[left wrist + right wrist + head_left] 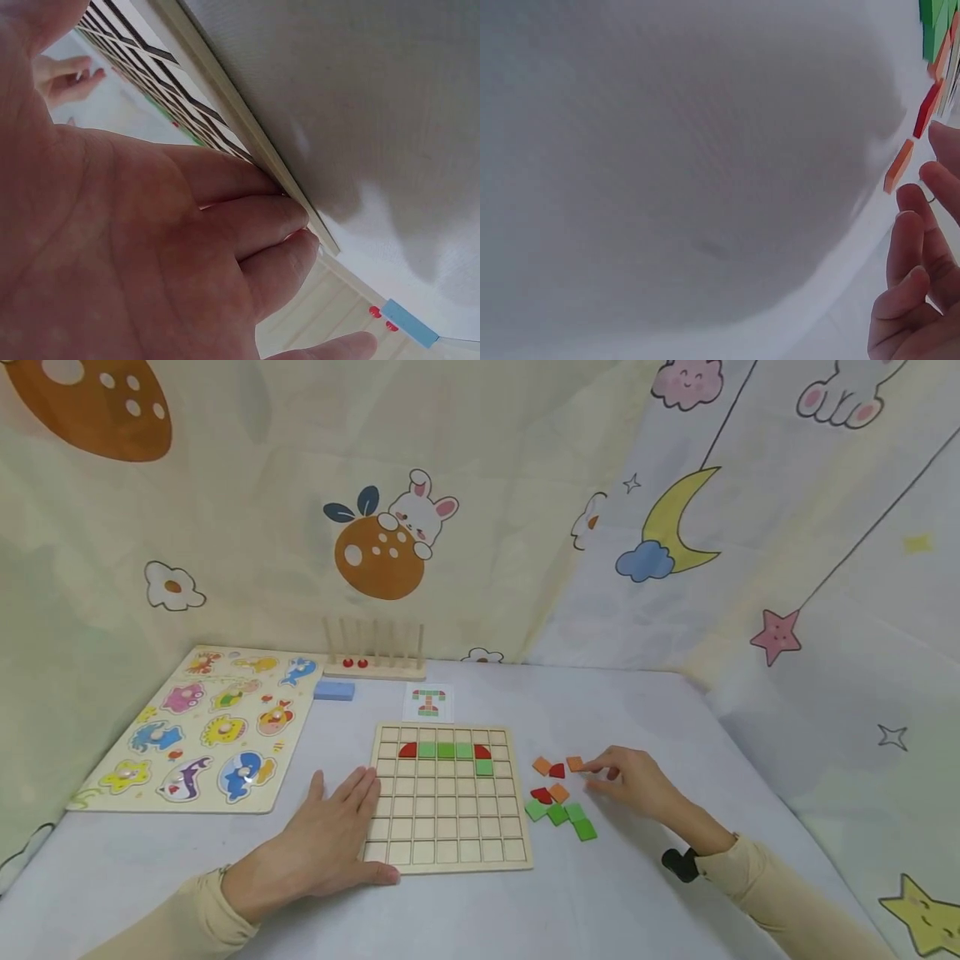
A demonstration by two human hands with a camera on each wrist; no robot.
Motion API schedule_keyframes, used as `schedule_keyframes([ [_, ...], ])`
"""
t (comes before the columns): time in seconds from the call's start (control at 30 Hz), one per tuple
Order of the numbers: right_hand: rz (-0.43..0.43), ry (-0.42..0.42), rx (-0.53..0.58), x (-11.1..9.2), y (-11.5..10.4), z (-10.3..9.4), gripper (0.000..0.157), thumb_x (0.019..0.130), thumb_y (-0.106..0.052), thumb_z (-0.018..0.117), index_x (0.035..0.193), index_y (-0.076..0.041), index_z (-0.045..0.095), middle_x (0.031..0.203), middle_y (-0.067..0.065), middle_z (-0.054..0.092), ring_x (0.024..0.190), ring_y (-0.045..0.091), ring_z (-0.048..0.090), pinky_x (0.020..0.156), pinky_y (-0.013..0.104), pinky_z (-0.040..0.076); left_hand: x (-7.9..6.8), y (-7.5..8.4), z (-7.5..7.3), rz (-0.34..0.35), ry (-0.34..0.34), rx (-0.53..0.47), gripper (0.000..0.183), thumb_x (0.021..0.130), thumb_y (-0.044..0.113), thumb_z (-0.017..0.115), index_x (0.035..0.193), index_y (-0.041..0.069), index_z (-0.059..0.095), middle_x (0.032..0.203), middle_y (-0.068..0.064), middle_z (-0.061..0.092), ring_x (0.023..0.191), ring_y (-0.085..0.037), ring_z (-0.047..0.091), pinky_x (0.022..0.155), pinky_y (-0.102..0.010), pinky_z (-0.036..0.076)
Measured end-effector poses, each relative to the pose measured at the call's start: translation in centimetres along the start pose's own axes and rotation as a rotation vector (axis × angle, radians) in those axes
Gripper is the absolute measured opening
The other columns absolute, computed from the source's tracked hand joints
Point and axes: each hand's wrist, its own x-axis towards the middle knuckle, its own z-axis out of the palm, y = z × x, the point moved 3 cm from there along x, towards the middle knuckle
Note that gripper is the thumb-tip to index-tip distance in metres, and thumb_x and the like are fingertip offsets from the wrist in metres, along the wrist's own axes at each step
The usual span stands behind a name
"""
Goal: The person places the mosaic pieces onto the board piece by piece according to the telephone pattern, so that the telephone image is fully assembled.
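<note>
A wooden grid board (447, 867) lies on the white table. Its upper part holds a row of green squares (446, 751) with a red quarter-round piece (408, 750) at each end, and another green square (484, 767) sits below the right end. My left hand (315, 839) rests against the board's left edge, fingers extended and thumb at the near corner. Right of the board, my right hand (637, 785) reaches its index fingertip to an orange square tile (575, 764); thumb and index are apart. In the right wrist view that orange tile (898, 166) lies beside the fingertips.
Loose orange, red and green tiles (557, 814) lie between board and right hand. Behind the board are a pattern card (428, 702), a blue block (333, 692) and a peg rack (375, 673) with red beads. An animal puzzle board (210, 727) occupies the left.
</note>
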Motion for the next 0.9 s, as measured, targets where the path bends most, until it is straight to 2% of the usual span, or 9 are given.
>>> schedule_keyframes([
  [0.17,-0.017,-0.034,0.089,-1.8,-0.7,0.4,0.024,0.085,-0.016,0.083,0.108,-0.011,0.08,0.095,-0.004,0.074,0.077,0.002,0.053,0.062,0.02,0.044,-0.2,-0.1,0.0,-0.006,0.009,0.002,0.121,0.077,0.082,0.065,0.152,-0.01,0.038,0.164,-0.027,0.033,0.155,-0.042,0.029,0.113,-0.081,0.016],
  [0.4,-0.147,-0.087,0.192,-3.6,-1.8,0.9,0.025,0.082,-0.018,0.086,0.106,-0.012,0.081,0.098,-0.002,0.075,0.081,0.005,0.06,0.068,0.022,0.051,-0.2,-0.2,0.0,-0.002,0.028,-0.001,0.121,0.077,0.081,0.065,0.152,-0.01,0.039,0.163,-0.027,0.034,0.154,-0.042,0.03,0.112,-0.082,0.016],
  [0.6,-0.195,-0.1,0.173,-4.1,-2.5,1.5,0.022,0.081,-0.016,0.087,0.102,-0.015,0.081,0.098,-0.005,0.075,0.084,0.01,0.064,0.071,0.025,0.053,-0.3,-0.3,-0.1,-0.007,0.027,-0.003,0.121,0.077,0.081,0.065,0.152,-0.011,0.039,0.163,-0.028,0.034,0.154,-0.043,0.03,0.112,-0.082,0.016],
  [0.9,-0.219,-0.086,0.068,-5.1,-2.9,1.5,0.022,0.082,-0.015,0.085,0.104,-0.014,0.082,0.097,-0.009,0.074,0.088,0.011,0.066,0.073,0.025,0.056,-0.1,-0.2,0.0,0.005,0.032,0.0,0.121,0.077,0.081,0.065,0.152,-0.01,0.039,0.164,-0.027,0.034,0.155,-0.042,0.03,0.112,-0.082,0.016],
])
